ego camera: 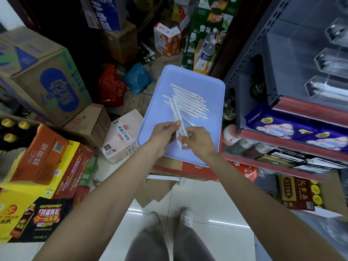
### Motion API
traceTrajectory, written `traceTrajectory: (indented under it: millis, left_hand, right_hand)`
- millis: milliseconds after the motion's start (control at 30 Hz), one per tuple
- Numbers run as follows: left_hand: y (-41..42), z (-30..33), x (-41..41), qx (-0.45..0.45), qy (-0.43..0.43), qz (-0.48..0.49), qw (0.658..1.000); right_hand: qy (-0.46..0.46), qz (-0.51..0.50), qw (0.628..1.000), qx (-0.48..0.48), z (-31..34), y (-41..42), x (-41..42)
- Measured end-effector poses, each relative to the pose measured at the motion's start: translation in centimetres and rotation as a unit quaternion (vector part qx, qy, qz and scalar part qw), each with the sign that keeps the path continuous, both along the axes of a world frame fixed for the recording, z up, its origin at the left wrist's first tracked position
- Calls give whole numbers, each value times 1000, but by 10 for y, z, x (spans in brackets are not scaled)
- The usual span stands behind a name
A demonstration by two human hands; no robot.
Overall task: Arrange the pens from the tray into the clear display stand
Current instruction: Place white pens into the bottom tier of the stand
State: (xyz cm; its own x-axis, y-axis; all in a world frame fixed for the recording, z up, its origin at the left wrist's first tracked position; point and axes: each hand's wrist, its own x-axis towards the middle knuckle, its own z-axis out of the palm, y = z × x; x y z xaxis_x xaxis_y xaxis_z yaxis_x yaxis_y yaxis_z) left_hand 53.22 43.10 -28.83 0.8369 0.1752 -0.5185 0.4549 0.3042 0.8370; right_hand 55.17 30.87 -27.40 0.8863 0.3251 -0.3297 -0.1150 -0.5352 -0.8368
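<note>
A pale blue tray (211, 87) lies on a red carton in front of me. Several white pens (190, 102) lie side by side in a row across its middle. A small bunch of white pens (175, 112) is lifted above the near half of the tray, tips pointing away. My left hand (163, 132) pinches the bunch from the left. My right hand (195, 138) grips its lower end from the right. The clear display stand (331, 63), with stepped hexagonal slots, sits on the upper shelf at the right, apart from both hands.
A grey metal shelf unit (250, 46) with red-edged shelves stands at the right, holding packaged goods. Stacked cartons (47, 72) and drink crates (47, 153) crowd the left. Bags and boxes litter the floor behind the tray. White floor tiles (216, 213) and my feet lie below.
</note>
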Motion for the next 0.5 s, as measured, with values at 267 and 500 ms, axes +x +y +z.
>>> traceTrajectory:
  millis: [267,500]
  left_hand:
    - [-55,65,26,-62,-113,-31,991]
    - [-151,132,71,276,-291,-138,905]
  right_hand:
    - [-35,-28,997,65,58,-47,15]
    - [-95,-72,991,55,127,-173,46]
